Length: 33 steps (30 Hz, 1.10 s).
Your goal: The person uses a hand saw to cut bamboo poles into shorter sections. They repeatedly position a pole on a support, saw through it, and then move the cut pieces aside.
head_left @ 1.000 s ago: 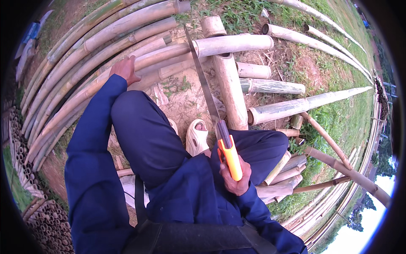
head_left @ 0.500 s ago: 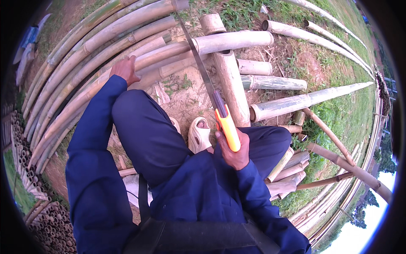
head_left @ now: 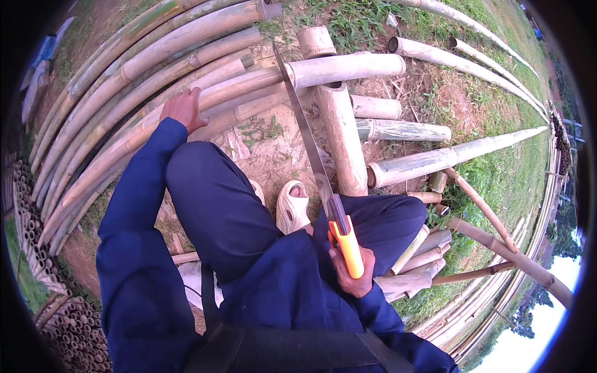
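A hand saw (head_left: 308,140) with an orange-yellow handle is held in my right hand (head_left: 353,273), low over my lap. Its long blade slants up and away, the far part lying against a long bamboo pole (head_left: 239,86) near a node. My left hand (head_left: 183,110) grips this pole from above, left of the blade, with the thumb on the near side. The pole's cut end rests across a thick bamboo log (head_left: 341,137), which serves as a support under it. Whether the teeth have cut into the pole is too small to tell.
More long bamboo poles (head_left: 155,62) lie side by side at the left. Short cut bamboo pieces (head_left: 404,129) lie on the ground to the right, with others beside my right knee. Bamboo stacks (head_left: 68,329) stand at the lower left. A sandal (head_left: 292,206) shows between my legs.
My right hand has drawn the saw back toward my body, so less of the blade reaches past the pole. My left hand keeps its hold on the pole.
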Each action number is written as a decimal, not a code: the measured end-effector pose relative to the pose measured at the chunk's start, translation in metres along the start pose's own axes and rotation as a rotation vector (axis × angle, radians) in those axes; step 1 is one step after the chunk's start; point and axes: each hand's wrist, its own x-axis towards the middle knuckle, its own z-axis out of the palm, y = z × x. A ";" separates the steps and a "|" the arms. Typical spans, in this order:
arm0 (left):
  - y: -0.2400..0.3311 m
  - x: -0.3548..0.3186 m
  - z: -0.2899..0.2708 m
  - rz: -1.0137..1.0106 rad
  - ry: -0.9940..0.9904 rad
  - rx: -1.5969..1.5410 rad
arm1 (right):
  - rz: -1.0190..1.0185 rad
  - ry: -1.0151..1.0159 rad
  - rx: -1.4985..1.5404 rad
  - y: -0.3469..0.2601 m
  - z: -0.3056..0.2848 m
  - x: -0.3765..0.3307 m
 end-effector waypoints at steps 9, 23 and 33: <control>-0.005 0.004 0.004 0.022 -0.007 0.007 | -0.011 0.002 -0.018 -0.012 -0.001 0.002; -0.009 0.009 0.001 0.012 -0.063 -0.004 | 0.142 -0.052 0.027 0.002 -0.001 0.002; -0.009 0.010 0.004 0.028 -0.041 0.005 | 0.173 0.006 0.013 -0.008 0.008 0.006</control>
